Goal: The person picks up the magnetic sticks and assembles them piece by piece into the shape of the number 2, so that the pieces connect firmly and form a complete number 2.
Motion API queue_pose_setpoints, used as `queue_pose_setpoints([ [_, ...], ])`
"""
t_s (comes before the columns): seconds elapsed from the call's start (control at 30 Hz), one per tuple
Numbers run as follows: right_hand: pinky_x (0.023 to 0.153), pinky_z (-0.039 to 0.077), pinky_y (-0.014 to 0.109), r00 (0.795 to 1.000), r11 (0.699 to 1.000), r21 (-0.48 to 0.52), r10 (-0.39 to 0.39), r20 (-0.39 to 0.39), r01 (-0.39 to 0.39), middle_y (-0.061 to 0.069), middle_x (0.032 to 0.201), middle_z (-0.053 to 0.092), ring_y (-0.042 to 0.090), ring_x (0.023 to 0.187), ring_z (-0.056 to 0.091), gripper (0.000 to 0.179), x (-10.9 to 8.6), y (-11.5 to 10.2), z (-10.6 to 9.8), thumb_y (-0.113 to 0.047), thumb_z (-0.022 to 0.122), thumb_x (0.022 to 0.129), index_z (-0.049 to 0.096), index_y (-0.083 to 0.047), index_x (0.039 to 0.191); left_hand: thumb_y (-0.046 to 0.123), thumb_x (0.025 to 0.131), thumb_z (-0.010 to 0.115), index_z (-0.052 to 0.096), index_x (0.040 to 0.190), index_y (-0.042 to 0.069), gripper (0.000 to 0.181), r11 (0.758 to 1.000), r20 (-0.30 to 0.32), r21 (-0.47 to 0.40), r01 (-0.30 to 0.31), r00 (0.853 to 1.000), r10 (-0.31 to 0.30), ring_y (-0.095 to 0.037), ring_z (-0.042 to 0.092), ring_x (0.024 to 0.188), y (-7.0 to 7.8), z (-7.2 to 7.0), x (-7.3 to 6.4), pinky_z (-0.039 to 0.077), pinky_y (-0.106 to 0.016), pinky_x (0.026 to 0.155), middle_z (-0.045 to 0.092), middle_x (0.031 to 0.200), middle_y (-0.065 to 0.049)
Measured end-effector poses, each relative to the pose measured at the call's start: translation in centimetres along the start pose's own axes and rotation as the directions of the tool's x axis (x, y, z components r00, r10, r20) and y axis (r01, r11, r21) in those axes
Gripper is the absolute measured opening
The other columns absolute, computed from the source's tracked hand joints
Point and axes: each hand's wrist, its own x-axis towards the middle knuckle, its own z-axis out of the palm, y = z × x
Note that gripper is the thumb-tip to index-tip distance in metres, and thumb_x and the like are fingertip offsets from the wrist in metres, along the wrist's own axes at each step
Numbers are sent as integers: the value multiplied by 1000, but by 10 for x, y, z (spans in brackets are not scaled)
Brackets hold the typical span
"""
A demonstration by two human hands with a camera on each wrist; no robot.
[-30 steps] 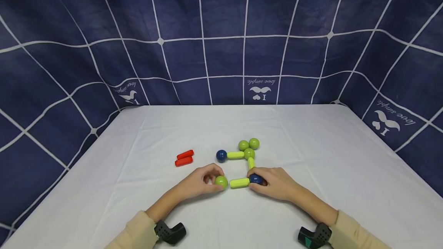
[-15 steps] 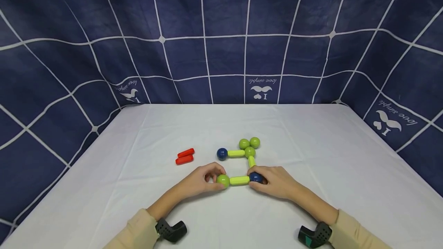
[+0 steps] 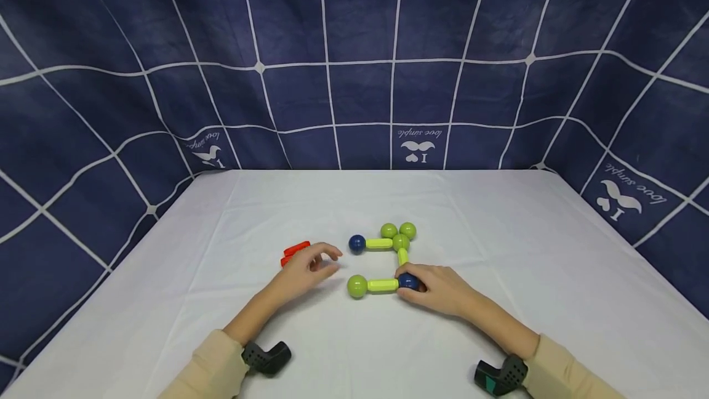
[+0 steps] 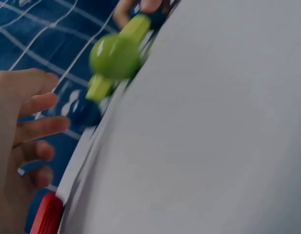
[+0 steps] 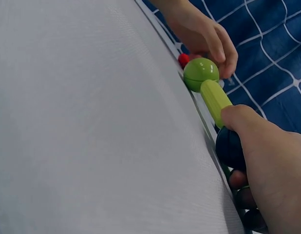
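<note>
My right hand [image 3: 437,288] grips a dark blue ball [image 3: 408,282] at the near right corner of a ball-and-rod construction. From that ball a yellow-green rod [image 3: 382,286] runs left to a green ball [image 3: 357,286]; another rod [image 3: 402,256] leads away to a second green ball [image 3: 401,242]. A far rod [image 3: 379,243] joins that one to a dark blue ball [image 3: 357,244]. In the left wrist view, my left hand [image 4: 28,117] is empty, its fingers loosely bent. It hovers left of the construction, partly covering two red rods [image 3: 296,248] in the head view.
Two more green balls [image 3: 389,231] touch or sit close behind the far corner ball. White cloth covers the table [image 3: 498,233]. A dark blue curtain [image 3: 354,91] with white lines hangs behind and at both sides.
The left hand brought the green ball up against the end of the near rod, released it, and moved away left toward the red rods. The right hand kept its grip on the blue ball.
</note>
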Motion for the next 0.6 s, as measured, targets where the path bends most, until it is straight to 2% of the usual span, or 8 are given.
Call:
queue_pose_setpoints([
  [0.03,57,36,16,1000,1000,-1,0,1,0,-13,88,59,0,67,44,29,1,0,0,-50,53,86,56,-30,106,27,85,63,62,104,16,22,1000,-61,32,0,998,2,-11,43,68,-5,-6,1,36,-22,59,55,84,1],
  [0.1,57,36,17,1000,1000,1,1,4,-1,-13,88,59,0,67,45,29,2,0,0,-50,53,86,56,-30,107,23,84,64,64,102,14,20,993,-178,120,14,984,8,-14,46,72,-17,-17,3,39,-26,64,57,87,-1],
  [0.17,57,36,17,1000,1000,1,4,7,-4,-12,89,59,1,67,45,30,3,1,-1,-50,54,86,56,-30,107,24,84,63,65,102,13,21,977,-246,207,55,969,-3,-18,49,82,-28,-26,3,41,-32,73,59,94,-3],
  [0.2,58,36,17,1000,1000,0,6,8,-6,-12,90,60,1,68,45,30,4,1,-1,-50,54,86,56,-30,107,26,84,62,65,103,13,23,967,-257,241,87,966,-22,-19,50,87,-33,-30,3,41,-35,76,59,98,-4],
  [0.27,59,36,18,1000,1000,0,10,11,-10,-11,91,60,2,69,45,30,6,2,-2,-49,54,85,55,-30,108,29,85,60,65,105,11,27,949,-252,283,140,965,-68,-22,50,94,-42,-35,2,41,-39,80,59,105,-5],
  [0.33,59,37,18,1000,1000,-4,8,13,-8,-10,92,61,2,70,46,30,7,4,-3,-49,54,86,55,-29,108,31,86,58,65,106,9,31,938,-224,304,165,970,-98,-22,50,94,-48,-38,2,40,-37,79,59,106,-7],
  [0.5,61,37,18,1000,1000,-2,0,21,0,-11,93,61,3,72,47,28,14,7,-4,-48,54,86,56,-29,107,30,85,58,68,101,8,28,937,-199,304,172,973,-114,-19,47,85,-52,-39,2,36,-30,71,59,99,-7],
  [0.6,61,37,19,999,1000,3,1,33,-1,-11,90,60,3,72,47,26,18,8,-6,-47,54,86,56,-29,105,28,85,60,68,97,8,24,941,-207,278,195,968,-140,-18,46,82,-53,-39,2,34,-29,69,60,94,-5],
])
